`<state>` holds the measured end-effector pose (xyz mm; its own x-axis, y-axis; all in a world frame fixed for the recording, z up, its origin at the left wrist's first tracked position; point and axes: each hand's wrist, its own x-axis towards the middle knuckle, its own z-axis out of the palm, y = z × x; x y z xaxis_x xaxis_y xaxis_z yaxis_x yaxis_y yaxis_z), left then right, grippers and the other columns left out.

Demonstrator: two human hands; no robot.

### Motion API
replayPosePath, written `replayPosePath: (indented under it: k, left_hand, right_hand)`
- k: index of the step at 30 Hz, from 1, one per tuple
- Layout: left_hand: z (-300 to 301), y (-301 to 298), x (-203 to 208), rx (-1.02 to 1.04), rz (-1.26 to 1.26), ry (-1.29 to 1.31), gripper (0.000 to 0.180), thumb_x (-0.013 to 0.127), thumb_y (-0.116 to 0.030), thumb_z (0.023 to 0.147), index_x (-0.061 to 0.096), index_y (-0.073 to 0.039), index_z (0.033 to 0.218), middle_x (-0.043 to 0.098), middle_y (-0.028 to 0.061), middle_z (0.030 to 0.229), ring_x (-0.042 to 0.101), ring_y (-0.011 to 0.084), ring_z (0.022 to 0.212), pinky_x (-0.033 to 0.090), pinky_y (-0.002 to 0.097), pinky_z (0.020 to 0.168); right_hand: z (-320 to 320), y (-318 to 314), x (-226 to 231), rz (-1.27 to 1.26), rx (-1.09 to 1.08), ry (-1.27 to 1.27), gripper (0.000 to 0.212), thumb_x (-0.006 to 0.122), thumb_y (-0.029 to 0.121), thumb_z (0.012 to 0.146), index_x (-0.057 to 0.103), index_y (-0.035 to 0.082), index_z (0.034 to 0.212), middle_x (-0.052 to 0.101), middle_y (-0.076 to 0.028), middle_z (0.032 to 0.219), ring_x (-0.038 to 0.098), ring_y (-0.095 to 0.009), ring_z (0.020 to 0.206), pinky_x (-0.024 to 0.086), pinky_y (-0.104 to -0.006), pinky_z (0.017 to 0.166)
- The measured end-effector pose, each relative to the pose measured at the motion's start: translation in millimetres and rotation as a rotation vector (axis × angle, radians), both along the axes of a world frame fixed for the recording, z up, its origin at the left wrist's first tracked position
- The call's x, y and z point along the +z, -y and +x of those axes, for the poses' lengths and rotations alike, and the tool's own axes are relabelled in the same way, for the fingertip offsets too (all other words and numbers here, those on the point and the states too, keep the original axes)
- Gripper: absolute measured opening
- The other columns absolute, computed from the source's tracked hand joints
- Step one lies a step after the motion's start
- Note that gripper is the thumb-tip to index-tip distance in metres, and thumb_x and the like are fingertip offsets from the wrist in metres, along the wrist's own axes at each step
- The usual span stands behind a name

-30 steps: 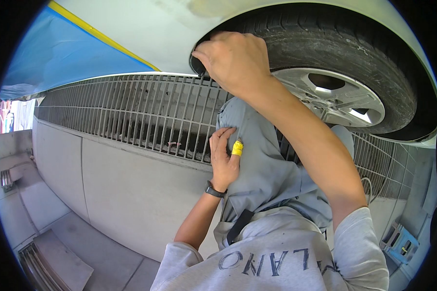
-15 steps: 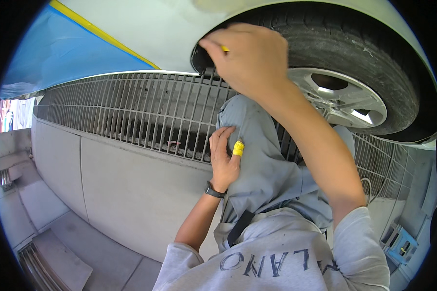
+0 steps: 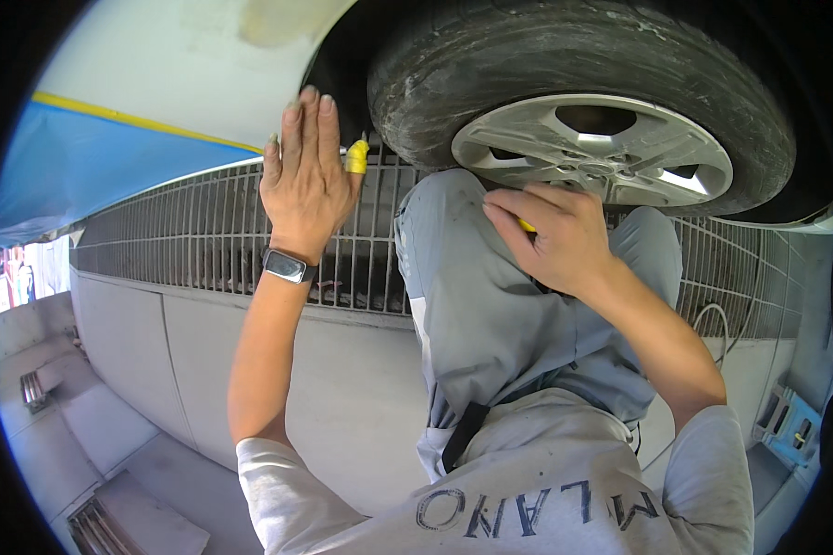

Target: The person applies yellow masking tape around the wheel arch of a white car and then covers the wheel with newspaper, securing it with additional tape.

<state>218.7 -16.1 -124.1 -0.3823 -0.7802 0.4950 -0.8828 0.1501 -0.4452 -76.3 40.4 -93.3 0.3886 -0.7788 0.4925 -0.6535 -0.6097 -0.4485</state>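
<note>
My left hand (image 3: 305,185) is raised flat against the lower edge of the white car body panel (image 3: 194,55), beside the front of the wheel arch. Its fingers are stretched upward, and yellow tape (image 3: 356,157) is wrapped round the thumb. My right hand (image 3: 560,236) is closed above my knees, just below the wheel rim (image 3: 491,139). A small bit of yellow (image 3: 527,225) shows among its curled fingers; whether it is tape on a finger or something held I cannot tell. The black tyre (image 3: 416,102) fills the arch.
Blue masking film (image 3: 102,171) edged with yellow tape (image 3: 148,120) covers the car's left part. Beneath lies a metal floor grating (image 3: 222,222) beside pale concrete slabs (image 3: 342,398). A blue plastic stool-like thing (image 3: 791,427) and a thin cable (image 3: 724,324) are at the right.
My left hand has risen from my knee to the panel edge, fingers straightened. My right hand has come down from the wheel arch toward my knees. The view has shifted toward the wheel.
</note>
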Motion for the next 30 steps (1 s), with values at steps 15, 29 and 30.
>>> replayPosePath:
  k: [15, 29, 30]
  left_hand:
    - [-6.5, 9.4, 3.0, 0.051, -0.089, 0.021, 0.097, 0.052, -0.066, 0.095, 0.035, 0.006, 0.157, 0.036, 0.0259, 0.164, 0.008, 0.0448, 0.159, 0.006, 0.0618, 0.121]
    - [-12.1, 16.8, 1.0, 0.063, -0.142, -0.002, 0.104, 0.042, -0.077, 0.095, 0.036, 0.007, 0.157, 0.036, 0.029, 0.163, 0.012, 0.0494, 0.157, -0.001, 0.0667, 0.12]
    - [-14.3, 20.9, 2.5, 0.078, -0.166, 0.007, 0.105, 0.043, -0.077, 0.095, 0.034, 0.007, 0.158, 0.034, 0.0288, 0.164, 0.008, 0.0488, 0.158, -0.006, 0.0656, 0.121]
  right_hand:
    - [-45.9, -29.5, -19.9, 0.173, -0.077, 0.023, 0.007, 0.076, 0.018, 0.089, 0.076, 0.013, 0.092, 0.069, -0.004, 0.074, 0.067, -0.027, 0.061, 0.053, -0.0382, 0.052]
    - [-72.7, -44.1, -38.6, 0.263, -0.153, 0.142, 0.007, 0.077, 0.017, 0.088, 0.076, 0.011, 0.091, 0.068, -0.005, 0.073, 0.067, -0.029, 0.061, 0.053, -0.0391, 0.054]
    - [-71.2, -45.3, -40.4, 0.292, -0.139, 0.136, 0.007, 0.077, 0.017, 0.088, 0.076, 0.011, 0.092, 0.069, -0.005, 0.073, 0.067, -0.029, 0.061, 0.053, -0.0392, 0.054]
